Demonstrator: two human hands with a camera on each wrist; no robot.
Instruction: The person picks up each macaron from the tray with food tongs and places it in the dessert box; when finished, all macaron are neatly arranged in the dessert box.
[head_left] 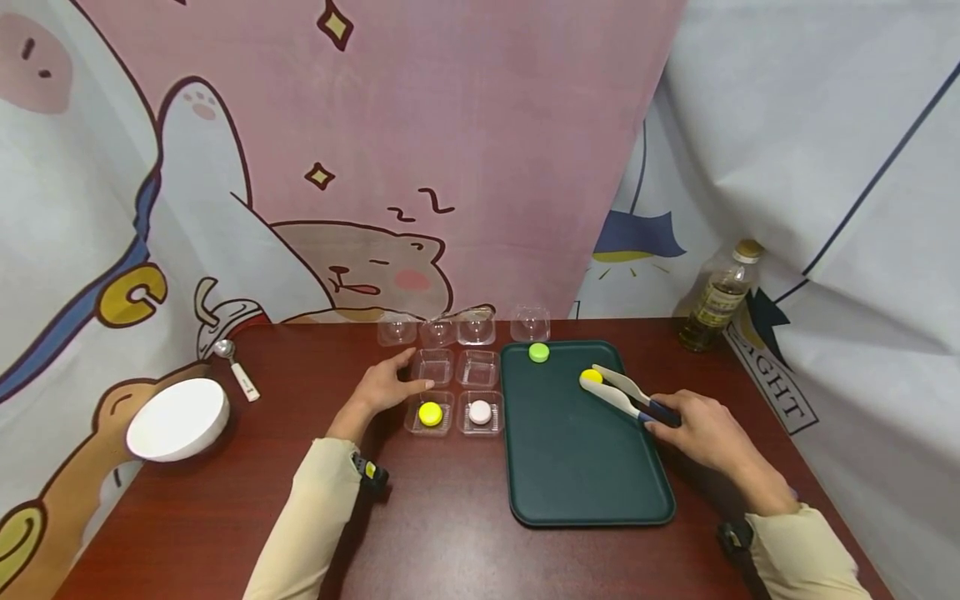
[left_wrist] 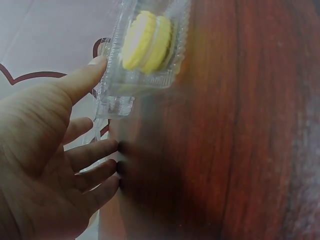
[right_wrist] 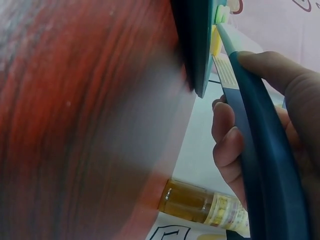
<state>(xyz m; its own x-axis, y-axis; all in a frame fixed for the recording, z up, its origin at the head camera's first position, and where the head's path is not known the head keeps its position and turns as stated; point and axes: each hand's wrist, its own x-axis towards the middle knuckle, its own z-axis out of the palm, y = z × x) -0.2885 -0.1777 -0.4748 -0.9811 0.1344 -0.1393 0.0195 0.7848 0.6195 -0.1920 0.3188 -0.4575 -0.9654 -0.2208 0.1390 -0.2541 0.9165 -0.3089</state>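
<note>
Right hand [head_left: 705, 429] clamps its fingers on tongs [head_left: 611, 397] at the tray's [head_left: 585, 458] yellow macaron [head_left: 591, 377]; left hand [head_left: 381, 387], fingers apart, adjoins a clear container [head_left: 433, 368] left of the tray.

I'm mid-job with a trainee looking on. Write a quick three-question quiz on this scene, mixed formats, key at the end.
1. True or false: the left hand holds the blue-handled tongs.
2. On the dark green tray, which macaron is at the tong tips?
A) green
B) yellow
C) pale
3. How many macarons sit in the clear plastic containers?

Key:
1. False; the right hand holds them.
2. B, the tray's yellow macaron.
3. Two: the boxed yellow macaron and the pale macaron.
</note>
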